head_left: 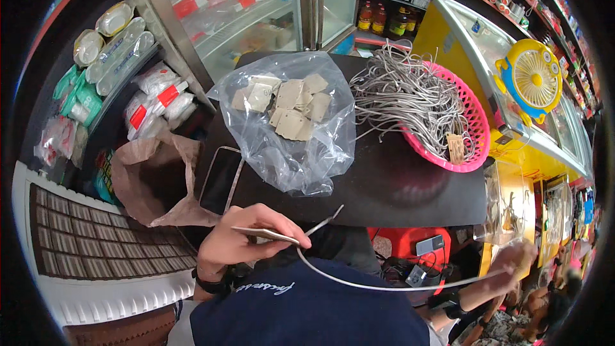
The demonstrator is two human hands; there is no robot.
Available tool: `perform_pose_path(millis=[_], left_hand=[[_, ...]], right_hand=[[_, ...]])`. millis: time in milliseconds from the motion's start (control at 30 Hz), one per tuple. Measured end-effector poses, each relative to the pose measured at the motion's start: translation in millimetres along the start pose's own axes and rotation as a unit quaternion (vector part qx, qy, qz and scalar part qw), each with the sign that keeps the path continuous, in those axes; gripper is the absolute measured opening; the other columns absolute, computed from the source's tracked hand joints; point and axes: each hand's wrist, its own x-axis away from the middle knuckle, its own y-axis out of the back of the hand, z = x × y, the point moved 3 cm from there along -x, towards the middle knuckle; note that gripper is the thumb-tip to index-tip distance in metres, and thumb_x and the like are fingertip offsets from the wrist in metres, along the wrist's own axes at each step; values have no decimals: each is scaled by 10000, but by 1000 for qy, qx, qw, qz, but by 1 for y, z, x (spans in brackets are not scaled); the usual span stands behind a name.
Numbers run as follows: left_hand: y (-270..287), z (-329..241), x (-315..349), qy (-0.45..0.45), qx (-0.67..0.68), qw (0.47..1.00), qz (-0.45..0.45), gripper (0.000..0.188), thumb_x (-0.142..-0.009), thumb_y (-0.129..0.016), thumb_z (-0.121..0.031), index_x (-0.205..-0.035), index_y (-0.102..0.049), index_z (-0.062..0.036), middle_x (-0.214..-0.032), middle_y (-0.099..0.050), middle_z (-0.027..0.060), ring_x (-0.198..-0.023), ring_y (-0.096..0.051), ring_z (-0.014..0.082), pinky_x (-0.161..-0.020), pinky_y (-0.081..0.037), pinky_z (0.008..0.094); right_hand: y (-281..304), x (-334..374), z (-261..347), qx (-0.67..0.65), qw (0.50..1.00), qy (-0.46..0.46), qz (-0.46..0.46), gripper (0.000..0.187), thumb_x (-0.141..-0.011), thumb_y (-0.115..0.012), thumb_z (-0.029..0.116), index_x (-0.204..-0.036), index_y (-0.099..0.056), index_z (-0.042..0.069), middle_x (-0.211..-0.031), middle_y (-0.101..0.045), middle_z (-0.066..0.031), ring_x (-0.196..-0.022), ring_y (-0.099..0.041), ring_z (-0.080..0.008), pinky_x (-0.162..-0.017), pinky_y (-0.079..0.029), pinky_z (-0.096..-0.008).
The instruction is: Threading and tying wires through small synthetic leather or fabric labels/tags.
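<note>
Low in front of me, my left hand (253, 234) pinches a thin grey-beige cardboard tag (266, 235), seen nearly edge-on. A pale grey cord (378, 287) meets the tag at my fingertips, and its short end sticks up beyond them. From there the cord bows down and across to my right hand (512, 263), which is far out to the right and blurred; the cord's other end runs into its fingers. Ahead on the dark table, a clear plastic bag (288, 166) holds several loose tags (295, 106). A pink basket (477, 125) is heaped with cords (410, 96).
A phone (221, 179) lies at the table's left edge by an open brown bag (157, 179). Under the near edge stands a red stool (400, 240) with small devices and cables. A yellow fan (535, 80) sits on a freezer at right. Packed shelves surround the table.
</note>
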Motion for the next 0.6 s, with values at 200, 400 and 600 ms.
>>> perform_pose_path(millis=[200,400,600], left_hand=[[-4,-3,7,0,-39,995,-87,309,-808,-647,31,-1057,-475,-31,-929,-696,105,-892,-655,140,-769,-495,247],[-20,-18,1,36,-119,986,-111,377,-845,-619,-49,-1169,-428,-42,-926,-705,55,-904,-643,103,-816,-477,244],[-23,-4,18,39,-1,991,-126,527,-822,-618,20,-1255,-321,-31,-993,-618,116,-980,-606,169,-869,-461,285]], right_hand=[[-158,46,-70,123,829,-283,466,323,-698,-722,112,-973,-598,-1,-1076,-553,-144,-975,-557,-232,-816,-458,-323],[-257,91,-55,227,778,-3,586,402,-617,-816,239,-918,-632,44,-1280,-488,-176,-1169,-481,-342,-999,-351,-437],[-253,122,-73,187,800,-60,566,188,-716,-708,67,-868,-625,-6,-995,-631,-126,-922,-604,-276,-920,-407,-385]])
